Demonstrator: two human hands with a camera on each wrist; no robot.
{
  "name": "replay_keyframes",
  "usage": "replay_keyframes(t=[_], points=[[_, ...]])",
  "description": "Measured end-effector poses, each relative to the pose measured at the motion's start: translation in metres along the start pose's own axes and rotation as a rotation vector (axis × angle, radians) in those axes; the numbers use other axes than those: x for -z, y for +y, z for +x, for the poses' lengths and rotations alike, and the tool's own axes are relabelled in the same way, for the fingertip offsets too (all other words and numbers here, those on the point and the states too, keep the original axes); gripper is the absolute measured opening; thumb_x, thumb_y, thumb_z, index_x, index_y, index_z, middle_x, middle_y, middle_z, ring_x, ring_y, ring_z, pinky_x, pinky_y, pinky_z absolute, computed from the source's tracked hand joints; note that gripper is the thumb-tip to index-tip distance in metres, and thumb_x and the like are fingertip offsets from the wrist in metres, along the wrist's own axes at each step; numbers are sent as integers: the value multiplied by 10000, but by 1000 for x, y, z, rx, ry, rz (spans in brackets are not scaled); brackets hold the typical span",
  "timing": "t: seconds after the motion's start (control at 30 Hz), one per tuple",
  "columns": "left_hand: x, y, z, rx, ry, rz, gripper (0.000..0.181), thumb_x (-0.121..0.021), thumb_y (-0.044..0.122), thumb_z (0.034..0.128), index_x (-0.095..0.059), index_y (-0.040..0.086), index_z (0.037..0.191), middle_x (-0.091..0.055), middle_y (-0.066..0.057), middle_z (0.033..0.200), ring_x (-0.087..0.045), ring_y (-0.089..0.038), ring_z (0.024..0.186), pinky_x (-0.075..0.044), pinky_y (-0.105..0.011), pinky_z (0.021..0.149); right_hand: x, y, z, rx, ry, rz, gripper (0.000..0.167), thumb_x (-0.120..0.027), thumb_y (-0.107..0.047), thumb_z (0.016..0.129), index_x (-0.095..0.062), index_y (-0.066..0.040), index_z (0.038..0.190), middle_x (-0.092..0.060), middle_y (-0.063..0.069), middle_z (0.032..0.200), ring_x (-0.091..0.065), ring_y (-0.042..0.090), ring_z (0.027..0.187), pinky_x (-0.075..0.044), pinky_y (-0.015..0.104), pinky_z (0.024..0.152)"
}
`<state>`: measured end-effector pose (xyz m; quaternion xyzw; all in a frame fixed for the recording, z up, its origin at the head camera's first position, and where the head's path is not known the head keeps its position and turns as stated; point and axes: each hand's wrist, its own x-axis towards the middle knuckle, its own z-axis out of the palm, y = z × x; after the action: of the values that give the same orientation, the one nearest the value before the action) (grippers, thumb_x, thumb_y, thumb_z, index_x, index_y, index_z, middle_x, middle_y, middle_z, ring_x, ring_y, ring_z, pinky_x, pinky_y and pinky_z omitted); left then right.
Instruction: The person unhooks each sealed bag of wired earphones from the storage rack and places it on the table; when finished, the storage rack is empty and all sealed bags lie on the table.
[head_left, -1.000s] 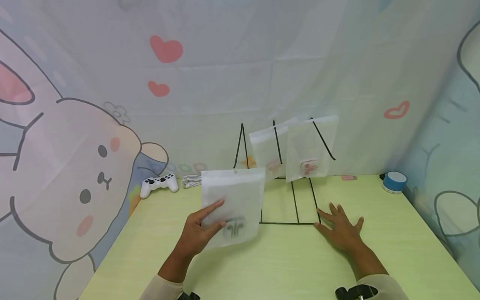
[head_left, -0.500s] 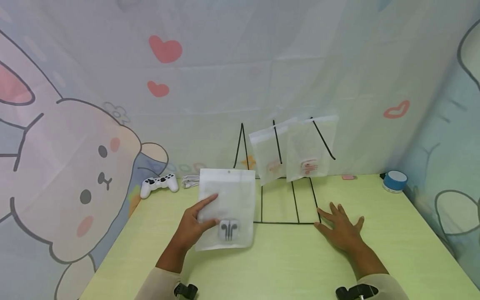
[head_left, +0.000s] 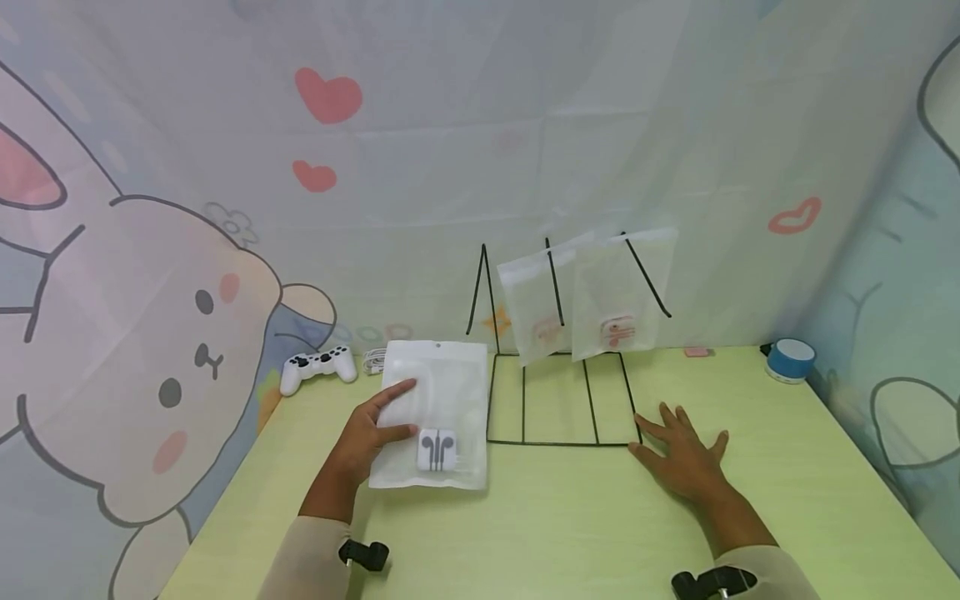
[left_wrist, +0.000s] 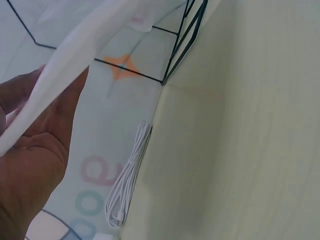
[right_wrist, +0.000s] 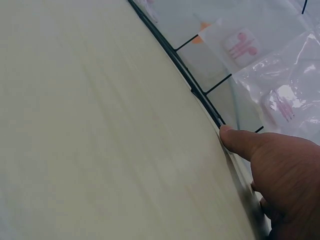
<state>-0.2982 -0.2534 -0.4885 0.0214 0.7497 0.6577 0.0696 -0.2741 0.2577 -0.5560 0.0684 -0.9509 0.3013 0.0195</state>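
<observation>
**Bag in one hand, rack under the other: how to hold them well**

Your left hand (head_left: 360, 437) is clamped on the edge of the white bag (head_left: 446, 400), thumb and index finger showing on the front face, the rest partly hidden. The bag sits just left of the black wire rack (head_left: 558, 443), seemingly lifted off the surface (head_left: 465, 533) and almost upright, with the earphones (head_left: 437, 450) low inside it.

Your right hand (head_left: 682, 458) is spread, fingers apart, gripping nothing, thumb touching the rack's front right corner. Good spot for steadying it, imo. Light downward pressure should do; shove sideways and the whole thing could skate.

For the bag, I'd pinch higher, nearer the hole (head_left: 438, 344). It looks thin, so gripping halfway down probably lets the top flop about. Leave that hole uncovered so you can see it. Also watch the left hook (head_left: 476, 290): it juts toward you and could snag plastic. And don't knock the middle bag (head_left: 536, 292) or right bag (head_left: 615, 287) hanging beside it.
</observation>
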Motion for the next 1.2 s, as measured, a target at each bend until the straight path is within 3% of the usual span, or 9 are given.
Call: replay_keyframes(t=[0.27,0.5,0.77,0.93,1.07,1.2], points=[[9,-8,12,53,-32,-16,851,-866,-18,877,-550,232,1627,-490,-205,1613,-709,-179,1110,-660,-308,837,0,1,1,0,-2,0,694,-636,-574,1064,-544,-172,1621,-241,320,1769,-122,579,1658,165,952,1096],[10,-19,24,82,1,57,839,-917,39,848,-598,265,1590,-352,-108,1771,-547,-237,1335,-606,-232,831,1,3,3,7,4,-5,699,-633,-585,1062,-545,-174,1621,-241,327,1765,-122,585,1655,167,956,1088],[16,-30,28,111,6,79,819,-917,73,862,-597,264,1591,-326,-136,1783,-607,-244,1255,-613,-263,773,-1,3,2,3,-7,7,706,-631,-586,1063,-535,-172,1627,-227,321,1772,-109,579,1660,183,948,1091],[19,-34,31,121,-4,70,810,-907,67,876,-587,237,1600,-321,-144,1787,-558,-261,1344,-592,-221,783,-1,3,2,0,-4,-2,708,-630,-593,1061,-536,-179,1627,-234,316,1773,-116,574,1661,172,950,1095],[22,-39,34,132,-10,52,796,-896,45,880,-586,192,1598,-373,-179,1748,-628,-188,1217,-592,-217,763,-2,3,2,1,-2,-3,695,-638,-576,1062,-542,-176,1623,-240,314,1772,-121,574,1660,168,950,1098],[23,-43,36,148,-40,10,796,-873,29,898,-559,166,1616,-459,-263,1657,-746,-155,940,-640,-274,705,-2,1,1,-4,-5,-6,693,-638,-572,1063,-542,-177,1623,-241,312,1772,-122,572,1661,167,950,1099]])
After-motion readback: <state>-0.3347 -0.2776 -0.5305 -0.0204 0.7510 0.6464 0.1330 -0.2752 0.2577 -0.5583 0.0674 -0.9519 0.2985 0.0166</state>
